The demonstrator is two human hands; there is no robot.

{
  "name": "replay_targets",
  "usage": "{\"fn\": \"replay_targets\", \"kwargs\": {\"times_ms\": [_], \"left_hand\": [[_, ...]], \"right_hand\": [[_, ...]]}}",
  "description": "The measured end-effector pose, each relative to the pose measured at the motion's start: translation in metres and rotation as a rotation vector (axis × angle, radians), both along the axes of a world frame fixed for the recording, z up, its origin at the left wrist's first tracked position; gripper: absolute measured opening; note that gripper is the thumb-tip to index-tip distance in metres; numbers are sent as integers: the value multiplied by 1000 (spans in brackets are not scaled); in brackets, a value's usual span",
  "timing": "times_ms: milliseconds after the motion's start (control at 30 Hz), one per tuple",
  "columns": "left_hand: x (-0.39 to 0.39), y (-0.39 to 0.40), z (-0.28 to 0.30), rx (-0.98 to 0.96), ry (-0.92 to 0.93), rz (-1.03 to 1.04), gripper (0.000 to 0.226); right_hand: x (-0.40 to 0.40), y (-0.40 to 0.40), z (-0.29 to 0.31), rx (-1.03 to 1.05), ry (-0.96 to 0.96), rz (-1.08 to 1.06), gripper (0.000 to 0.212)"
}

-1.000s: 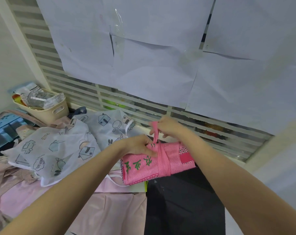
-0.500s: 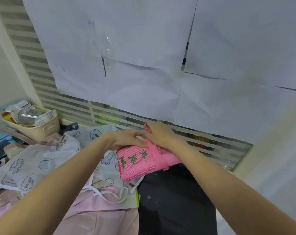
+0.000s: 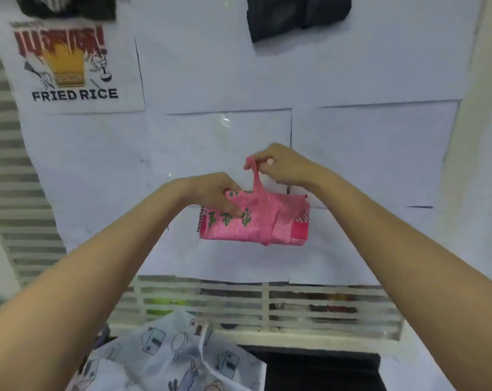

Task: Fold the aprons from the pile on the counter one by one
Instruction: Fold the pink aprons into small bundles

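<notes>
A folded pink apron (image 3: 278, 224) with green lettering is held up in the air in front of the papered wall, wound round by its own pink strap (image 3: 257, 182). My left hand (image 3: 211, 193) grips the bundle's upper left corner. My right hand (image 3: 284, 165) pinches the strap's end just above the bundle and holds it taut. Below, a white apron (image 3: 168, 359) printed with small drawings lies on the counter at the bottom of the view.
White paper sheets (image 3: 352, 136) cover the wall, with a "FRIED RICE" poster (image 3: 69, 66) at upper left. A slatted white grille (image 3: 267, 303) runs below them. A black surface (image 3: 321, 371) lies at bottom right. Dark cloth (image 3: 295, 15) hangs at the top.
Both hands have lifted the pink bundle off the counter and up in front of the wall. The right hand has pulled the strap upward. The view has tilted up.
</notes>
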State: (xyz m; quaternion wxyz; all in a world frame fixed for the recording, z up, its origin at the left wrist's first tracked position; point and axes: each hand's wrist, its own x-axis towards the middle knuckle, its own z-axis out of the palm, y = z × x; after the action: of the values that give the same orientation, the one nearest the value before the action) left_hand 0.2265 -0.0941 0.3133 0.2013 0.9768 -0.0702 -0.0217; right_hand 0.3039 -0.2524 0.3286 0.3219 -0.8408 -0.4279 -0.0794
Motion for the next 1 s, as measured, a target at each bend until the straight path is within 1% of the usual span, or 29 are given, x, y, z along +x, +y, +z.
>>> {"fn": "replay_targets", "kwargs": {"times_ms": [33, 67, 100, 167, 233, 300, 333, 400, 433, 500, 600, 667, 733, 800, 867, 933, 1000], "left_hand": [[1, 2, 20, 7, -63, -10, 13], [1, 3, 36, -1, -123, -22, 11], [0, 1, 54, -19, -178, -36, 9], [-2, -7, 90, -40, -258, -72, 8], [-5, -15, 126, -34, -318, -105, 13], [-10, -20, 158, -69, -379, -128, 8], [-12, -22, 170, -113, -405, -140, 5], [-13, -23, 196, -270, -461, -139, 13], [-11, -22, 206, -364, -502, -124, 16], [-6, -20, 224, -544, -618, -111, 21], [5, -21, 242, -817, -759, -114, 22], [16, -23, 247, -915, -811, -109, 21], [26, -26, 250, -970, -836, -93, 22], [37, -28, 258, -1004, -857, -79, 28], [44, -30, 264, -1021, -876, -51, 32], [56, -31, 273, -1033, -908, -38, 27], [65, -31, 280, -1034, -927, -31, 28]], "right_hand": [[1, 1, 20, 46, -150, -74, 26], [1, 0, 36, 110, -258, -145, 27], [-2, -2, 52, 202, -322, -204, 27], [-8, -5, 82, 415, -379, -253, 21], [-18, -7, 115, 575, -424, -282, 20], [-24, -8, 148, 718, -384, -273, 16], [-24, -10, 162, 784, -321, -252, 14], [-23, -16, 191, 873, -171, -196, 17], [-22, -19, 201, 880, -120, -188, 20], [-13, -25, 223, 884, -117, -225, 23], [-1, -26, 258, 891, -205, -305, 19], [6, -22, 280, 834, -307, -369, 9], [9, -19, 296, 706, -438, -468, 18], [16, -14, 313, 621, -576, -538, 25], [23, -10, 323, 566, -650, -582, 25], [35, -6, 336, 537, -705, -627, 24], [47, 1, 343, 504, -766, -661, 24]]}}
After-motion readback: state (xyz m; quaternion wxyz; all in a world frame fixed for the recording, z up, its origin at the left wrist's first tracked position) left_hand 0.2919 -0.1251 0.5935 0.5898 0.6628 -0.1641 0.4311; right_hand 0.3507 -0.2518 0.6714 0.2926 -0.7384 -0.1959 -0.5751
